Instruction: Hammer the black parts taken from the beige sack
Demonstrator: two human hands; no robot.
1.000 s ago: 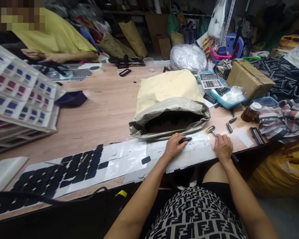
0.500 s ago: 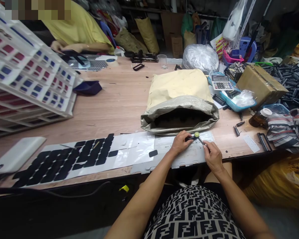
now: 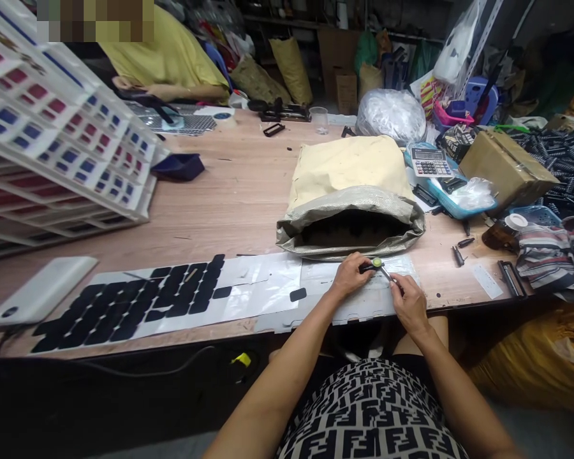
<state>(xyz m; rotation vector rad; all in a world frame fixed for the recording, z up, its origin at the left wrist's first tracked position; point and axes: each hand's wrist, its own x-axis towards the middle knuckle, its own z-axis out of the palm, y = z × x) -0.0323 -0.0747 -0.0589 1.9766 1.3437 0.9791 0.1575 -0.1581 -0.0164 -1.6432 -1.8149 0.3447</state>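
Beige top [image 3: 363,408], blocky black lettering, black shorts [image 3: 415,365], bare forearms [image 3: 291,358]

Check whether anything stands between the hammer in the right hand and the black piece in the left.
Nothing visible does: the hammer head is right by the black piece, and the open sack lies beyond both.

Two bare hands work here: one left hand [image 3: 349,276] holding one small black part [image 3: 365,268], and one right hand [image 3: 410,303] holding one small hammer [image 3: 385,272]. Just beyond this grip lies one open-mouthed sack [image 3: 351,191], with one lone black pad [image 3: 297,294] to its left. Right of the grip are two short dark pieces [image 3: 458,256] side by side, one paper slip [image 3: 486,282], one brown bottle [image 3: 500,236] and, farther off, one calculator [image 3: 430,162].
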